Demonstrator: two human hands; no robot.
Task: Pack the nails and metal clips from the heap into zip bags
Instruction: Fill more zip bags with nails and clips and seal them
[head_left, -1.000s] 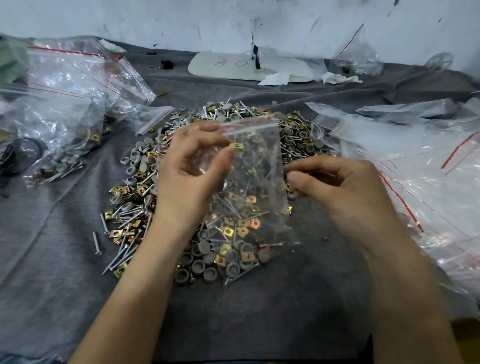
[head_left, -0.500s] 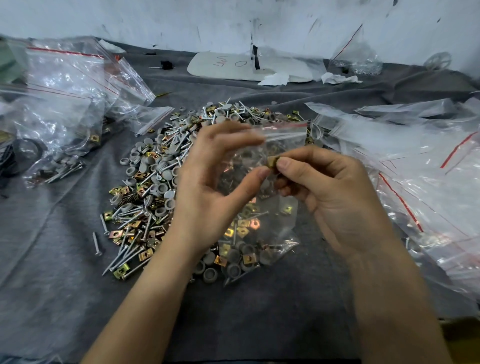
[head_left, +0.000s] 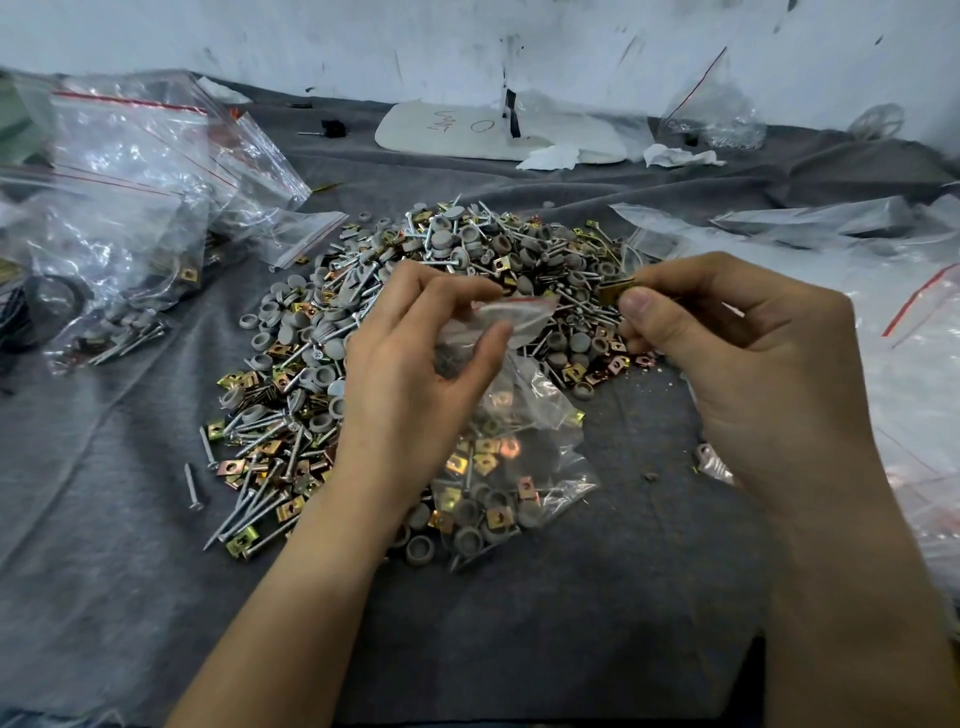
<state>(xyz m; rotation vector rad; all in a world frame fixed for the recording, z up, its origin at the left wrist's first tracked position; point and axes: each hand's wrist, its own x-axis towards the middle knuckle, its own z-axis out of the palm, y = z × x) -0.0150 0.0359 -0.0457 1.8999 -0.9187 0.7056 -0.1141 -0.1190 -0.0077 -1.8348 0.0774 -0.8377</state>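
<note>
Before the heap (head_left: 322, 332), the left hand (head_left: 415, 358) pinches a part-filled zip bag (head_left: 498, 467) by its mouth. The right hand (head_left: 727, 353) pinches a metal clip (head_left: 618, 291) above the heap. The clip may miss the slack, barely parted mouth.

The heap (head_left: 395, 322) lies midway on the worktop (head_left: 519, 634). Before it, toward the near edge, rests the zip bag (head_left: 498, 467), its mouth in the left hand (head_left: 410, 364). The right hand (head_left: 727, 353) holds a metal clip (head_left: 615, 291) over the heap's right side. Filled bags (head_left: 119, 208) crowd the left edge, loose bags (head_left: 831, 249) the right.
</note>
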